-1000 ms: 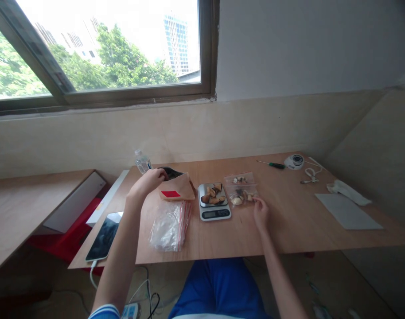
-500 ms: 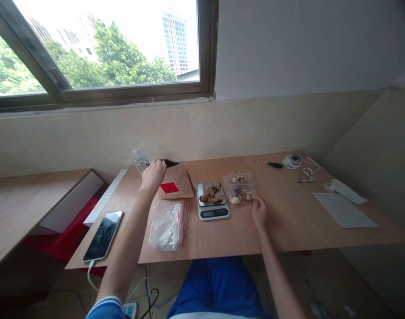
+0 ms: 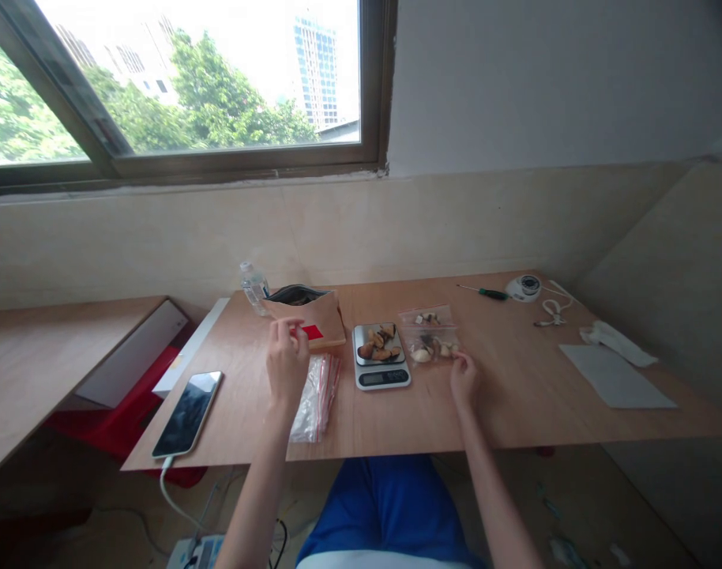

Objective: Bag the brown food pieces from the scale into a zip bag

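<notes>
My left hand (image 3: 286, 362) hovers over a stack of clear zip bags (image 3: 318, 387), fingers curled, and I cannot tell if it holds anything. Behind it stands a brown paper pouch (image 3: 305, 312) with a red label, its mouth open. A small digital scale (image 3: 381, 356) carries several brown pieces on its steel pan. To its right lie two filled clear bags (image 3: 430, 337). My right hand (image 3: 465, 378) rests on the wooden table (image 3: 515, 395), fingertips touching the nearer filled bag.
A phone (image 3: 187, 413) on a cable lies at the table's left front corner. A water bottle (image 3: 254, 286) stands behind the pouch. Far right back: a screwdriver (image 3: 484, 293), a small round device (image 3: 524, 288), a cord (image 3: 551, 309), a grey sheet (image 3: 615, 375).
My left hand has come back from the mouth of the brown pouch toward me and now hangs over the stack of zip bags. The right hand has stayed by the filled bag.
</notes>
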The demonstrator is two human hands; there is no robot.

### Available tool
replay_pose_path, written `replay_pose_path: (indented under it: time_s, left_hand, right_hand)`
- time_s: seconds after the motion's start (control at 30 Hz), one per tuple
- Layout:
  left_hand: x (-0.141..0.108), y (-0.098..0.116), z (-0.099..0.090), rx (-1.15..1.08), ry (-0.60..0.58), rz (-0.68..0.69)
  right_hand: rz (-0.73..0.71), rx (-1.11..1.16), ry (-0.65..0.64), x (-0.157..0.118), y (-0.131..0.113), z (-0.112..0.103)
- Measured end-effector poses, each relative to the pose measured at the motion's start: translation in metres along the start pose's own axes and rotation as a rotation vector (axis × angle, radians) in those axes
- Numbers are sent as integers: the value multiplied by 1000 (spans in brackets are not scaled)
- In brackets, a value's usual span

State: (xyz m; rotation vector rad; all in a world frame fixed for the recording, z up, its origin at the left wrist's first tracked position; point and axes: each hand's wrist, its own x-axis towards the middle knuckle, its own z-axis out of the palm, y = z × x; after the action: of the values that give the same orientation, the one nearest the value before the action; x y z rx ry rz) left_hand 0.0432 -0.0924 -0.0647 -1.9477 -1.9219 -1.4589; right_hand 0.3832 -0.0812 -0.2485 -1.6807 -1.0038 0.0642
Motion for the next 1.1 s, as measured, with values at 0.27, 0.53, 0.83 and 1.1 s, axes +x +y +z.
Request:
replay_pose_path:
  time_s: [0.27, 0.53, 0.83, 1.1]
  left_hand:
    - [-128, -75, 33, -62, -332, -275]
    - [-106, -49, 13, -127, -254, -348]
    - [-104, 29, 20, -593, -366, -236]
    - [-97, 24, 21, -687, -96, -476]
  right_hand:
    - [-66, -86, 93, 1, -9, -6]
    - [-30, 175, -200, -51, -82, -28]
    - [111, 640, -909, -112, -201, -7]
    - [199, 511, -709, -79, -162, -1]
